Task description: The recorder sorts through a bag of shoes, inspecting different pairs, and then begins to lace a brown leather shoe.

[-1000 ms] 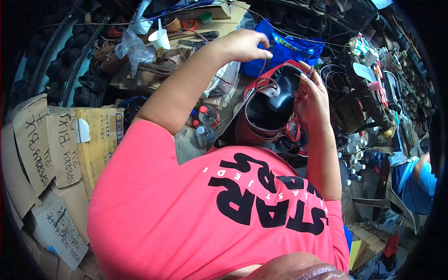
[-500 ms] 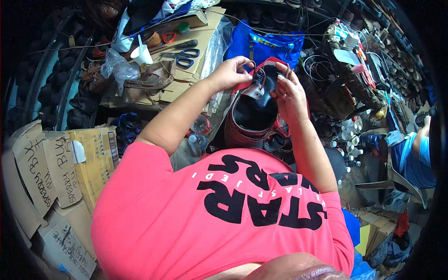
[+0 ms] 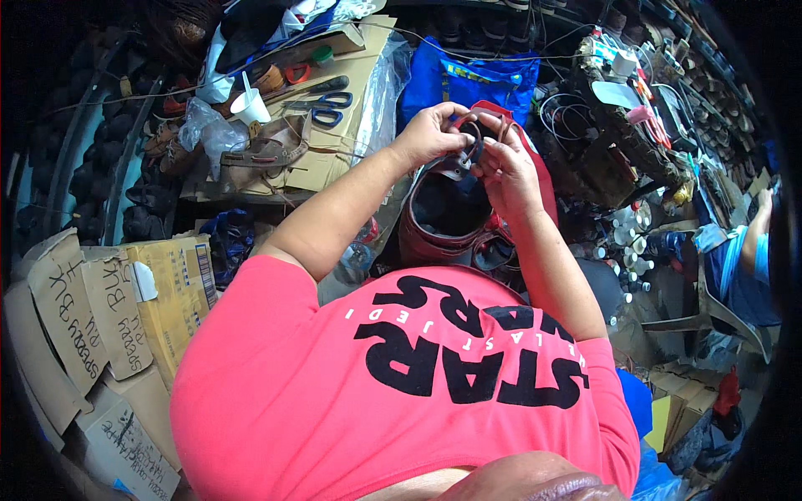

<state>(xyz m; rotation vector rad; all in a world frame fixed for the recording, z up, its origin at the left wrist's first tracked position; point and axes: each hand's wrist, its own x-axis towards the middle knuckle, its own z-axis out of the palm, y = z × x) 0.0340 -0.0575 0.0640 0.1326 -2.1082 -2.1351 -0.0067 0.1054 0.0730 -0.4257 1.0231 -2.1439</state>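
Note:
Above my lap, both hands are close together, working on a dark looped strap (image 3: 479, 149). My left hand (image 3: 434, 134) pinches it from the left, thumb and fingers closed. My right hand (image 3: 511, 171) grips it from the right with bent fingers; a brown, thin strip shows at its fingertips. A small pale piece (image 3: 455, 169) hangs below the strap; its kind is unclear. Beneath the hands stands a dark reddish-brown, round-mouthed container (image 3: 434, 248) with a black inside. Red material (image 3: 539, 163) spreads behind my right hand.
Left of my arm lie cardboard (image 3: 368, 71), blue-handled scissors (image 3: 330, 108), a white cup (image 3: 249, 105) and a brown shoe upper (image 3: 276, 146). A blue bag (image 3: 476, 79) sits ahead. White-capped bottles (image 3: 635, 255) and a cluttered stand (image 3: 618, 108) are rightward; another person's arm (image 3: 756, 225) shows far right.
My hands have drawn closer together around the strap, the left moving slightly right. The strap now forms a loop between them, and the pale piece is more covered.

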